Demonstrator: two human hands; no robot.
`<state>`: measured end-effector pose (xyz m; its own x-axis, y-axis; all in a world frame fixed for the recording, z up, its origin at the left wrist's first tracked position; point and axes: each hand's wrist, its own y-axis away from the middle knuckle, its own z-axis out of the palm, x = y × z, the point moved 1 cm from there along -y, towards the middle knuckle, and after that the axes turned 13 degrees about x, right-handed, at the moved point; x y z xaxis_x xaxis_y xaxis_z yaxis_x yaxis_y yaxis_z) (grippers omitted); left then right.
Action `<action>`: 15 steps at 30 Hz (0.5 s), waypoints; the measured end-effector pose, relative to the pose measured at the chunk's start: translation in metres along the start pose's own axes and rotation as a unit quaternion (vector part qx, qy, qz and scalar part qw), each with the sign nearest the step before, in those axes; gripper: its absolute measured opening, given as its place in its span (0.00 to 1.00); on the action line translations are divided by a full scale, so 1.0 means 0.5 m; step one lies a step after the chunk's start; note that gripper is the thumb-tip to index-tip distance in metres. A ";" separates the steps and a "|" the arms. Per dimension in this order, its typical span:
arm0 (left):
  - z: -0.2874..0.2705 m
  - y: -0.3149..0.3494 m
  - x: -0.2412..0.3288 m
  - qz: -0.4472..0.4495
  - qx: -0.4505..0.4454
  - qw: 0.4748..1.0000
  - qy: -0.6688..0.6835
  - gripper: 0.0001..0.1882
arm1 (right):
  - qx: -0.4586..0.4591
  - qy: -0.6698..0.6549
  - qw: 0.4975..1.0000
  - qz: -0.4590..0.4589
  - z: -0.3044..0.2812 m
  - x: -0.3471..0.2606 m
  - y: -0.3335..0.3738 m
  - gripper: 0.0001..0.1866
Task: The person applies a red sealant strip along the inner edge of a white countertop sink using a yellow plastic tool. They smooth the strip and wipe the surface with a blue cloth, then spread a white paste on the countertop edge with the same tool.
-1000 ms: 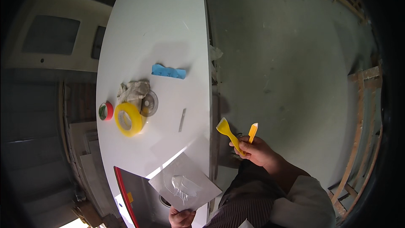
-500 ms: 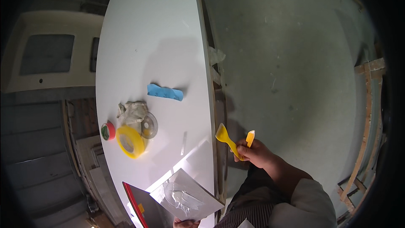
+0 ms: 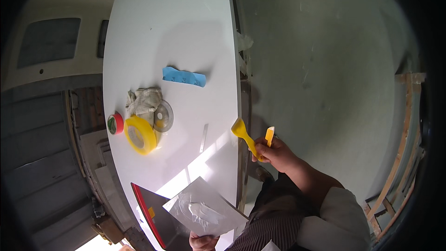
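Observation:
At the table's right edge, my right hand [image 3: 275, 152] is closed around a yellow spatula [image 3: 241, 130] with a broad, scooped head pointing left. A short, flat yellow stick [image 3: 269, 135] with a pale tip also stands up from that hand; its kind is unclear. Near the bottom, my left hand [image 3: 203, 241] grips the lower edge of a flat grey-white board [image 3: 218, 214]. Glossy white paste [image 3: 200, 211] lies smeared across the board's face. Beside it, a dark panel with a red edge [image 3: 147, 214] sits on the table, partly behind the board.
On the white table [image 3: 186, 0] lie a blue sandpaper strip [image 3: 184, 77], a crumpled cloth [image 3: 143, 101], a clear disc [image 3: 163, 117], a yellow tape roll [image 3: 141, 135], a red tape roll [image 3: 116, 124] and a thin narrow strip [image 3: 203, 138]. Wooden frames [image 3: 402, 135] stand at the right.
The view has shifted, so the table items appear higher. My right hand with the spatula appears slightly farther up and left. More of my left hand shows under the board.

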<state>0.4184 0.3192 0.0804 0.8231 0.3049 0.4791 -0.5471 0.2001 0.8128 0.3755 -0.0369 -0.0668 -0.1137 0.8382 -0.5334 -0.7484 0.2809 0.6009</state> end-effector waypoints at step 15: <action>-0.039 0.021 0.001 0.002 -0.126 0.990 0.057 0.40 | 0.044 0.159 0.986 -0.017 -0.005 0.145 0.147 0.10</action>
<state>0.4101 0.3396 0.0826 0.8062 0.4068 0.4295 -0.5828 0.4211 0.6950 0.3109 0.0433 -0.0628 -0.2996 0.6422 -0.7056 -0.6978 0.3569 0.6211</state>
